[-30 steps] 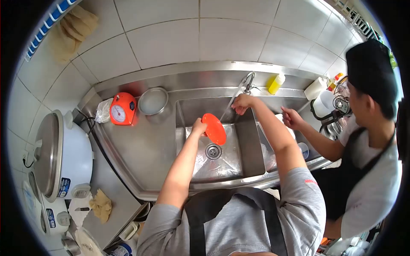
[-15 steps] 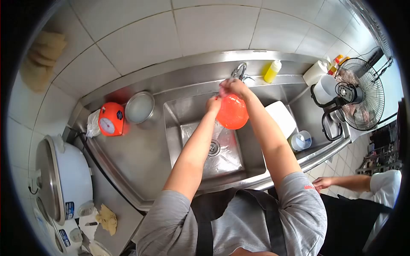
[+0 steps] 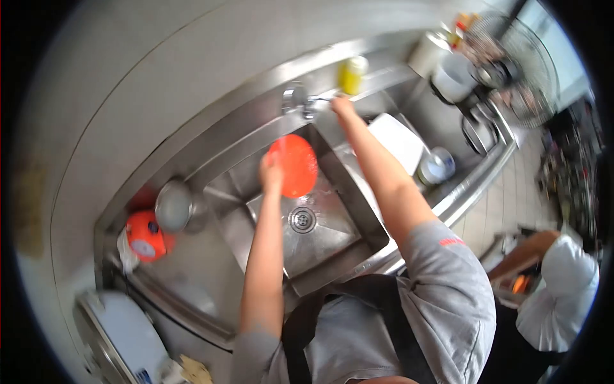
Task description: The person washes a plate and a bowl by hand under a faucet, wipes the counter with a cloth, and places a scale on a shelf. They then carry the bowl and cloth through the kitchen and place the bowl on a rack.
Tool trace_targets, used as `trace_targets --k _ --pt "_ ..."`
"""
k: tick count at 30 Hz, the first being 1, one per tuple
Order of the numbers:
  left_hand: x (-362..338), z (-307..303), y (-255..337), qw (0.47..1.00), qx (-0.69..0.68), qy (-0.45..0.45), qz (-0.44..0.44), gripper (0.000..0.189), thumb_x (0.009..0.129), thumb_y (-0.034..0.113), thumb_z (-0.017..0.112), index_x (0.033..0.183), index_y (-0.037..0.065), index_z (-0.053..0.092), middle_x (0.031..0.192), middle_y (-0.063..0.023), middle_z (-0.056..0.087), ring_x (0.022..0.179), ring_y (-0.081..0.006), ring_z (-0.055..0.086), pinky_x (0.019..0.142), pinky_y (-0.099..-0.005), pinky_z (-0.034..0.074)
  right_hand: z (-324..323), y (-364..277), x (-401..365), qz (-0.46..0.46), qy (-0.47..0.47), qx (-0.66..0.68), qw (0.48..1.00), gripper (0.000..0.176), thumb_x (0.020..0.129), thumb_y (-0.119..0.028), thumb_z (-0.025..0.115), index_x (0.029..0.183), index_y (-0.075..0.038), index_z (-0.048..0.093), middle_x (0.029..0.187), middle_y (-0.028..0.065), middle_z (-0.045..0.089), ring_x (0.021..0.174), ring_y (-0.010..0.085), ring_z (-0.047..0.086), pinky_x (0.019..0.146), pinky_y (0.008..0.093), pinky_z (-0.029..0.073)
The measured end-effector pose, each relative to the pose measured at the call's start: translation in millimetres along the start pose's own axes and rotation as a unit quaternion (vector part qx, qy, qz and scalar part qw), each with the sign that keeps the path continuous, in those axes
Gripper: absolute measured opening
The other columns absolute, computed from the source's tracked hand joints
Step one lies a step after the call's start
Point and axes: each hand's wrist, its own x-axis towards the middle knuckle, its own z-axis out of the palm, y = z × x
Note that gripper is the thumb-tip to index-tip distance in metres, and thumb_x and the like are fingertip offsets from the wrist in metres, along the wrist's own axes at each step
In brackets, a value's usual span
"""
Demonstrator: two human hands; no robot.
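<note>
Over the steel sink [image 3: 320, 256], my left hand [image 3: 272, 171] is closed on the left edge of a round red plate [image 3: 295, 168], which is tilted and looks wet. Water seems to fall on the plate from the metal faucet [image 3: 294, 97]. My right hand [image 3: 343, 104] is at the faucet's side lever, its fingers small and blurred. A yellow bottle [image 3: 352, 75] stands on the ledge just behind that hand.
On the left are a metal bowl [image 3: 174, 205], a red scale [image 3: 144, 237] and a large cooker [image 3: 125, 333]. A white board [image 3: 395, 144], a clear container [image 3: 437, 166] and a fan [image 3: 511, 70] are on the right. Another person's arm [image 3: 524, 256] shows at lower right.
My right hand has left the plate and moved right to the faucet lever. My left hand keeps the plate. The whole view has turned and shifted, and another person's arm has moved.
</note>
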Motion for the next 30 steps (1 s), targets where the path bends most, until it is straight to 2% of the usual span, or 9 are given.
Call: trace_targets --k 3,5,8,9,16,18,20,24,30 --pt "-22.0 -16.7 -60.4 0.995 -0.087 0.013 -0.052 0.036 0.087 0.031 0.045 0.107 0.001 0.046 0.098 -0.011 0.054 0.086 -0.0194 0.053 0.075 -0.03 0.043 -9.6 -48.4 -24.7 0.006 -0.028 0.007 1.0 0.037 0.067 -0.014 0.05 0.098 0.007 0.051 0.095 0.0237 0.055 0.087 0.0321 0.055 0.072 0.0392 0.043" --pt "-52.2 -26.4 -54.4 0.985 -0.122 0.026 -0.122 0.031 0.089 0.026 0.04 0.109 0.002 0.044 0.099 -0.0114 0.053 0.088 -0.0191 0.052 0.076 -0.0305 0.043 17.8 -39.6 -16.1 -0.068 0.08 0.018 0.994 0.026 0.065 -0.013 0.054 0.083 0.007 0.055 0.084 0.0262 0.057 0.081 0.0402 0.055 0.07 0.0422 0.045" --pt "-74.3 -42.7 -83.9 0.973 -0.163 0.063 -0.153 0.029 0.09 0.025 0.037 0.109 0.003 0.043 0.103 -0.0123 0.051 0.088 -0.021 0.052 0.074 -0.0339 0.045 16.8 -64.8 -54.3 -0.133 0.08 -0.019 0.988 0.028 0.064 -0.001 0.051 0.091 0.009 0.049 0.087 0.0272 0.054 0.084 0.04 0.053 0.075 0.0407 0.044" --pt "-80.8 -43.1 -76.5 0.973 -0.165 0.053 -0.15 0.029 0.09 0.025 0.037 0.109 0.003 0.043 0.103 -0.0123 0.051 0.088 -0.021 0.052 0.074 -0.0339 0.045 18.5 -63.8 -54.8 -0.177 0.066 -0.05 0.981 0.036 0.064 -0.003 0.05 0.099 0.006 0.048 0.101 0.0283 0.049 0.095 0.0395 0.049 0.084 0.0403 0.04" --pt "-125.9 -40.0 -44.4 0.96 -0.195 0.086 -0.181 0.027 0.087 0.012 0.037 0.112 0.004 0.04 0.11 -0.0146 0.048 0.092 -0.0223 0.052 0.072 -0.0345 0.046 -56.7 -44.8 -73.5 -0.344 -0.116 -0.127 0.923 0.029 0.072 -0.017 0.051 0.095 0.0 0.056 0.095 0.0208 0.054 0.089 0.0357 0.051 0.08 0.0386 0.041" --pt "-141.0 -40.1 -78.2 0.978 -0.142 0.022 -0.152 0.028 0.085 0.008 0.038 0.113 0.003 0.04 0.111 -0.0147 0.048 0.092 -0.0226 0.052 0.074 -0.035 0.045 -97.0 -7.8 -118.5 -0.293 -0.178 -0.126 0.931 0.028 0.075 -0.025 0.052 0.088 -0.001 0.059 0.085 0.0188 0.058 0.082 0.035 0.054 0.074 0.0395 0.043" --pt "-137.2 -39.4 -107.0 0.98 -0.079 0.038 -0.179 0.031 0.081 0.002 0.039 0.112 0.001 0.041 0.11 -0.0141 0.049 0.092 -0.0218 0.052 0.078 -0.0355 0.043 -137.4 41.4 -149.1 -0.228 -0.311 -0.414 0.824 0.03 0.072 -0.029 0.058 0.085 -0.002 0.061 0.086 0.0173 0.059 0.082 0.034 0.056 0.073 0.04 0.044" --pt "-141.8 -30.2 -55.4 0.953 -0.208 0.02 -0.221 0.03 0.084 0.006 0.038 0.114 -0.001 0.041 0.11 -0.014 0.05 0.096 -0.0224 0.051 0.082 -0.0358 0.041 -213.9 77.7 -147.5 -0.189 -0.203 -0.414 0.867 0.033 0.069 -0.032 0.062 0.082 -0.002 0.063 0.082 0.0167 0.061 0.078 0.0314 0.058 0.072 0.0382 0.045" --pt "-151.3 -45.2 -2.3 0.928 -0.285 0.061 -0.232 0.038 0.09 0.026 0.037 0.119 0.001 0.039 0.116 -0.0138 0.047 0.102 -0.0258 0.05 0.085 -0.039 0.042 -329.1 121.9 -50.4 -0.133 -0.301 -0.628 0.705 0.033 0.067 -0.034 0.063 0.077 -0.003 0.064 0.075 0.0162 0.061 0.069 0.0302 0.059 0.064 0.0383 0.046"
